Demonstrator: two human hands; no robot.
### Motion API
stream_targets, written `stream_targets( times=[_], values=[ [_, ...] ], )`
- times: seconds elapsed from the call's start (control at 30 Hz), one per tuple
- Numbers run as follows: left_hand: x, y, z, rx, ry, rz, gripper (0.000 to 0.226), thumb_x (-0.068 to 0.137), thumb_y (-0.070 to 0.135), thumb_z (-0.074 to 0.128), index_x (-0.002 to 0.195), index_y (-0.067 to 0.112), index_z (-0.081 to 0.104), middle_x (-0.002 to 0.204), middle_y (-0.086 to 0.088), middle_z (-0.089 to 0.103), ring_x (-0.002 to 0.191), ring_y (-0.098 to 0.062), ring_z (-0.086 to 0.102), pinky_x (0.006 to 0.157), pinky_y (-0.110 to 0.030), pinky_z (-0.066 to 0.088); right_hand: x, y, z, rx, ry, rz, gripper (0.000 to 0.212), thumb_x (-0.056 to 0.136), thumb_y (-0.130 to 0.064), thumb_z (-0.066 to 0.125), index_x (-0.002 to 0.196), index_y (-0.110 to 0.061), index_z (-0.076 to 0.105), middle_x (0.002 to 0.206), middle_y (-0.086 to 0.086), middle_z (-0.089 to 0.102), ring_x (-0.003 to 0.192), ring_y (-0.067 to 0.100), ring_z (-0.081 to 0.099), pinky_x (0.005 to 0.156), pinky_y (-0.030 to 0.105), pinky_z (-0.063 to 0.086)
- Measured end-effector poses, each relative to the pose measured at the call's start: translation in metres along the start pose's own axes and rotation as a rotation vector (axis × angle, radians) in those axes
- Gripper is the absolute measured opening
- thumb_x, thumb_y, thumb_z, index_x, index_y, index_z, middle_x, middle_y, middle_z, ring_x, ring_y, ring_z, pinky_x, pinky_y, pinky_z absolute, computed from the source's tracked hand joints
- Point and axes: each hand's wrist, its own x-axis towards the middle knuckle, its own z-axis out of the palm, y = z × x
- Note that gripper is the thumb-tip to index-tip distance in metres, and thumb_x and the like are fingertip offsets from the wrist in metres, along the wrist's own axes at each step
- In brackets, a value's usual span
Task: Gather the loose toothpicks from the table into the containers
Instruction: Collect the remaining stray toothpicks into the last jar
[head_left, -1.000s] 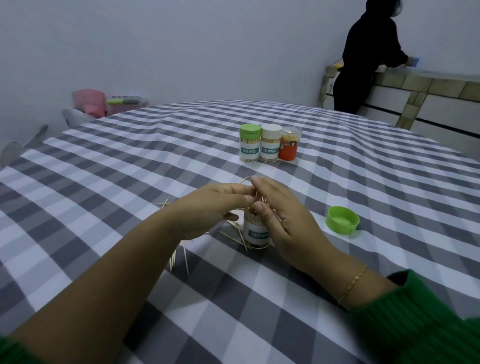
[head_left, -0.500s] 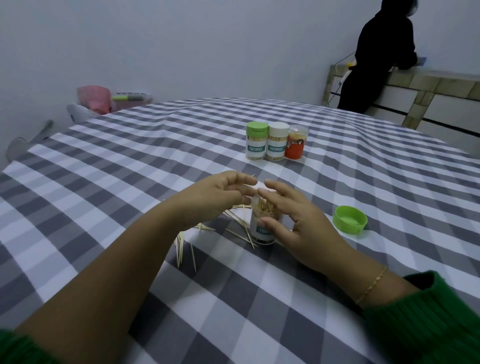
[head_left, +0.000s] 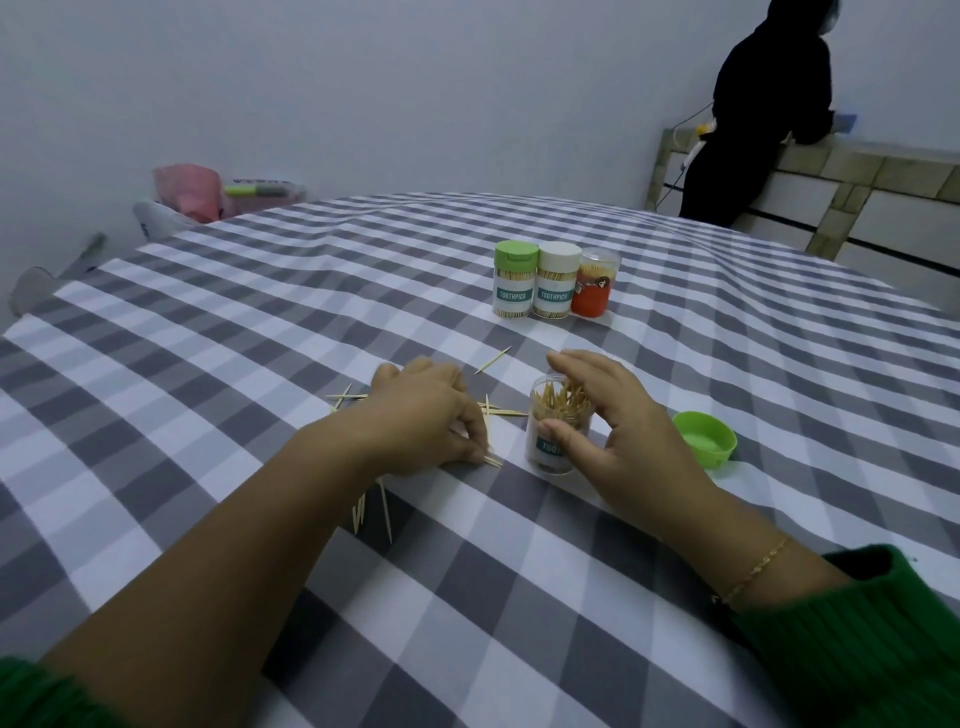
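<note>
Head camera: a person in green sleeves works at a table covered with a grey-and-white checked cloth (head_left: 208, 364). The left hand (head_left: 426, 415) rests palm down on the cloth, its fingers (head_left: 475, 441) curled and pinching at loose toothpicks (head_left: 493, 460) lying flat beside them; whether any are actually lifted cannot be told. More loose toothpicks lie scattered around that hand: a few under the forearm (head_left: 371, 506), several beyond the knuckles (head_left: 345, 397), some between the hand and the open container (head_left: 501, 412), and a single one farther up the table (head_left: 492, 360).

The right hand (head_left: 613, 431) cups an open, clear toothpick container (head_left: 556, 426), thumb on its label and fingers arched over its mouth, closed loosely around it. The container stands upright and is partly filled with toothpicks. Its green lid (head_left: 706, 439) lies upturned just to the right of the hand.

Farther back stand three more containers side by side and touching: one with a green cap (head_left: 514, 280), one with a white cap (head_left: 557, 283), and an orange one (head_left: 595, 283).

A gold bracelet (head_left: 758, 569) circles the right wrist. A figure in black (head_left: 748, 114) stands at a counter in the background.
</note>
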Motion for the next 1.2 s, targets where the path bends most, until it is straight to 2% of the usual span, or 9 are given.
stream_targets(
  times=[0.13, 0.23, 0.3, 0.4, 0.57, 0.77, 0.97, 1.07, 1.2],
  values=[
    [0.003, -0.014, 0.005, 0.030, 0.087, -0.075, 0.018, 0.086, 0.048, 0.059, 0.102, 0.041, 0.063, 0.112, 0.011, 0.040, 0.115, -0.013, 0.031, 0.095, -0.035, 0.024, 0.000, 0.000, 0.002, 0.004, 0.000, 0.004, 0.056, 0.088, -0.023, 0.062, 0.139, -0.027, 0.040, 0.126, -0.021, 0.034, 0.116, -0.012, 0.028, 0.089, -0.009, 0.019],
    [0.004, -0.015, 0.009, 0.008, 0.154, -0.052, 0.036, 0.090, 0.043, 0.057, 0.125, 0.038, 0.051, 0.134, 0.010, 0.041, 0.127, -0.014, 0.031, 0.102, -0.035, 0.025, 0.000, 0.000, 0.004, 0.003, 0.002, -0.018, 0.055, 0.088, -0.022, 0.062, 0.139, -0.025, 0.042, 0.126, -0.020, 0.035, 0.114, -0.016, 0.026, 0.091, -0.009, 0.018],
    [0.006, -0.014, 0.011, -0.008, 0.115, -0.045, 0.045, 0.095, 0.035, 0.051, 0.138, 0.035, 0.039, 0.139, 0.007, 0.045, 0.127, -0.017, 0.037, 0.102, -0.035, 0.030, 0.000, 0.000, 0.004, 0.004, 0.001, -0.021, 0.055, 0.088, -0.023, 0.063, 0.139, -0.025, 0.042, 0.126, -0.020, 0.035, 0.113, -0.018, 0.025, 0.091, -0.009, 0.018],
    [0.010, -0.012, 0.012, 0.093, -0.008, -0.094, 0.046, 0.102, 0.024, 0.037, 0.146, 0.034, 0.031, 0.126, -0.005, 0.057, 0.115, -0.024, 0.051, 0.093, -0.030, 0.039, 0.001, 0.000, 0.004, 0.003, -0.001, -0.018, 0.055, 0.088, -0.023, 0.062, 0.139, -0.025, 0.041, 0.126, -0.020, 0.035, 0.114, -0.015, 0.027, 0.091, -0.008, 0.018],
    [0.017, 0.000, 0.008, 0.234, -0.029, -0.124, 0.038, 0.102, 0.027, 0.037, 0.137, 0.018, 0.048, 0.121, -0.009, 0.057, 0.113, -0.026, 0.055, 0.099, -0.033, 0.043, 0.000, 0.000, 0.005, -0.007, -0.011, -0.005, 0.056, 0.089, -0.024, 0.062, 0.140, -0.027, 0.039, 0.127, -0.020, 0.035, 0.117, -0.012, 0.028, 0.090, -0.008, 0.019],
    [0.014, 0.013, 0.018, 0.419, 0.093, -0.095, 0.027, 0.095, 0.013, 0.050, 0.120, 0.011, 0.060, 0.099, -0.008, 0.063, 0.094, -0.023, 0.063, 0.083, -0.029, 0.050, 0.000, 0.002, 0.005, -0.004, -0.010, -0.010, 0.056, 0.089, -0.022, 0.062, 0.140, -0.026, 0.039, 0.131, -0.016, 0.038, 0.115, -0.015, 0.026, 0.091, -0.007, 0.019],
    [0.012, 0.027, 0.021, 0.465, 0.146, -0.112, 0.027, 0.094, 0.010, 0.052, 0.120, 0.007, 0.058, 0.101, -0.009, 0.061, 0.092, -0.023, 0.062, 0.084, -0.030, 0.051, 0.000, 0.002, 0.006, -0.019, -0.010, -0.008, 0.058, 0.089, -0.024, 0.062, 0.141, -0.029, 0.037, 0.141, -0.010, 0.039, 0.117, -0.012, 0.028, 0.091, -0.004, 0.023],
    [0.012, 0.031, 0.024, 0.435, 0.150, -0.152, 0.030, 0.094, 0.010, 0.051, 0.123, 0.006, 0.055, 0.108, -0.010, 0.060, 0.096, -0.024, 0.059, 0.085, -0.030, 0.048, 0.000, -0.001, 0.006, 0.032, -0.018, 0.020, 0.063, 0.087, -0.025, 0.064, 0.142, -0.031, 0.033, 0.142, -0.009, 0.038, 0.120, -0.007, 0.030, 0.100, 0.010, 0.030],
    [0.010, 0.033, 0.028, 0.326, 0.174, -0.190, 0.029, 0.094, 0.008, 0.049, 0.123, 0.005, 0.052, 0.113, -0.011, 0.055, 0.101, -0.024, 0.055, 0.082, -0.030, 0.045, -0.001, -0.004, 0.006, 0.285, -0.040, 0.159, 0.086, 0.081, -0.022, 0.071, 0.147, -0.034, 0.017, 0.144, -0.009, 0.035, 0.125, 0.002, 0.040, 0.105, 0.025, 0.039]
  ],
)
